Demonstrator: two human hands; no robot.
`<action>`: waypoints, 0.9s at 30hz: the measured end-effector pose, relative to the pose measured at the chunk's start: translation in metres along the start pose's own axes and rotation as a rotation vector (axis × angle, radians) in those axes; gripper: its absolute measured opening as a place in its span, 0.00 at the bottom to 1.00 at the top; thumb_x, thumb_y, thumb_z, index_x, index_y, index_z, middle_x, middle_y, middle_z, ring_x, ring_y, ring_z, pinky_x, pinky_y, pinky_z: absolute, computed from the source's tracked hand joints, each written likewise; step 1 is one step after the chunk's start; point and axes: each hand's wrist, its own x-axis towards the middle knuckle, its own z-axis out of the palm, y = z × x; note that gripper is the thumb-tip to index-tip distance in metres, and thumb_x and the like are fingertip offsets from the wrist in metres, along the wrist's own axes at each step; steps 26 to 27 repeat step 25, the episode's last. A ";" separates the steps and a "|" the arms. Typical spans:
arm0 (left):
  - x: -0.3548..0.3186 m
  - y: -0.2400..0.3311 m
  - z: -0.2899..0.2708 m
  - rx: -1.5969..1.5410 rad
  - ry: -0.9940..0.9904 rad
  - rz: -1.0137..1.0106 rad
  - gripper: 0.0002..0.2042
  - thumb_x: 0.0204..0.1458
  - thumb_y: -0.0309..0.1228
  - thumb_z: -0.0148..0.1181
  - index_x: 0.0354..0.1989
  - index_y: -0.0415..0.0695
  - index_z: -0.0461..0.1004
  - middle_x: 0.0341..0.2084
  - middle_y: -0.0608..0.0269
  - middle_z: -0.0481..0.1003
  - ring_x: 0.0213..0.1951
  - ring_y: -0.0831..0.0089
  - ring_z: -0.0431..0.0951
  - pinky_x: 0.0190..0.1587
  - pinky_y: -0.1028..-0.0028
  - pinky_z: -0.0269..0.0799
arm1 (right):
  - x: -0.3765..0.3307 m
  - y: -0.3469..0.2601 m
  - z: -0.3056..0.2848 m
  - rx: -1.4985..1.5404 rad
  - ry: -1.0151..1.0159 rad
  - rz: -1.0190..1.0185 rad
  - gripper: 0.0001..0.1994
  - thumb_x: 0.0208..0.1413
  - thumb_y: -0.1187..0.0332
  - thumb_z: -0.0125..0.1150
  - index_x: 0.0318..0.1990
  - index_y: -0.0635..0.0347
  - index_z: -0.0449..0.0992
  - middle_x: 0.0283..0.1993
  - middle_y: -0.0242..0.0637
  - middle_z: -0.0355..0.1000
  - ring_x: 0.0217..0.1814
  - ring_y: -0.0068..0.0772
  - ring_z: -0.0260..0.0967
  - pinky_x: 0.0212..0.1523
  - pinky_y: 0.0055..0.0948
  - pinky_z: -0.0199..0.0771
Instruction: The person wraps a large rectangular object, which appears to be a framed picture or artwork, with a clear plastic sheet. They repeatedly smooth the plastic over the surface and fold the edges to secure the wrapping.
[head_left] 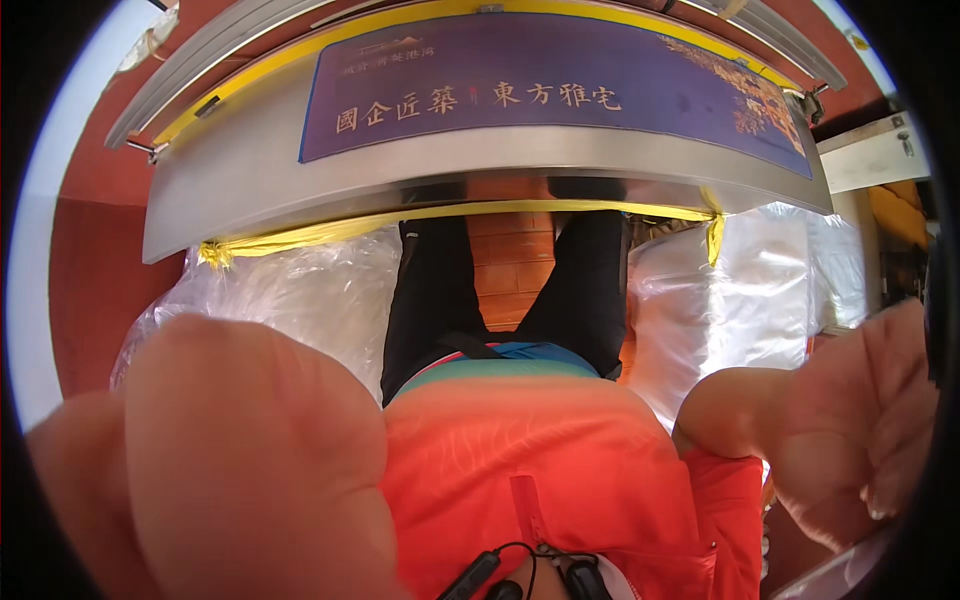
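Observation:
My left hand is raised very close to the view at the lower left, large and slightly blurred. Its fingers are hidden, so I cannot see whether it holds anything. At the right rim my right hand is also raised, with its fingers curled in. Whatever lies in those fingers, if anything, is out of sight. Both hands are apart from the metal worktable ahead of me. A dark blue-purple printed mat lies flat on that table.
A twisted yellow strip runs along the table's near edge, knotted at both ends. Clear plastic covers bulky things at left and right of my legs. Metal rails border the far side. Black earphones hang at my chest.

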 end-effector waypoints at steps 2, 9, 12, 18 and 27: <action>-0.004 -0.006 0.002 0.010 -0.043 -0.023 0.07 0.43 0.26 0.50 0.30 0.38 0.69 0.27 0.58 0.70 0.32 0.71 0.69 0.35 0.77 0.65 | 0.000 0.008 0.000 -0.017 0.020 0.002 0.08 0.39 0.60 0.55 0.25 0.50 0.65 0.23 0.20 0.61 0.26 0.19 0.54 0.30 0.22 0.50; -0.065 -0.044 0.020 0.218 -0.070 -0.369 0.08 0.44 0.24 0.48 0.33 0.35 0.67 0.28 0.54 0.71 0.31 0.68 0.71 0.34 0.75 0.67 | -0.032 0.060 0.028 -0.151 0.142 0.277 0.11 0.47 0.65 0.48 0.31 0.65 0.67 0.29 0.42 0.65 0.31 0.32 0.60 0.33 0.28 0.59; -0.122 -0.057 0.039 0.031 0.230 -1.030 0.09 0.50 0.28 0.44 0.35 0.35 0.66 0.30 0.56 0.70 0.31 0.71 0.71 0.35 0.78 0.67 | -0.084 0.106 0.044 -0.036 0.155 0.736 0.11 0.54 0.70 0.40 0.32 0.67 0.70 0.28 0.36 0.68 0.26 0.18 0.61 0.29 0.17 0.63; -0.166 -0.095 0.021 -0.339 0.544 -1.605 0.12 0.50 0.31 0.46 0.39 0.36 0.64 0.32 0.58 0.69 0.32 0.74 0.72 0.35 0.81 0.68 | -0.101 0.159 0.045 0.255 0.109 1.420 0.17 0.51 0.56 0.45 0.33 0.63 0.68 0.27 0.35 0.67 0.27 0.22 0.64 0.28 0.19 0.65; -0.105 -0.081 -0.018 0.304 0.327 -1.183 0.18 0.48 0.29 0.47 0.48 0.37 0.58 0.42 0.55 0.63 0.43 0.67 0.66 0.45 0.74 0.64 | -0.033 0.120 0.020 -0.041 0.194 0.991 0.19 0.51 0.59 0.46 0.45 0.66 0.61 0.39 0.40 0.66 0.38 0.27 0.64 0.33 0.21 0.65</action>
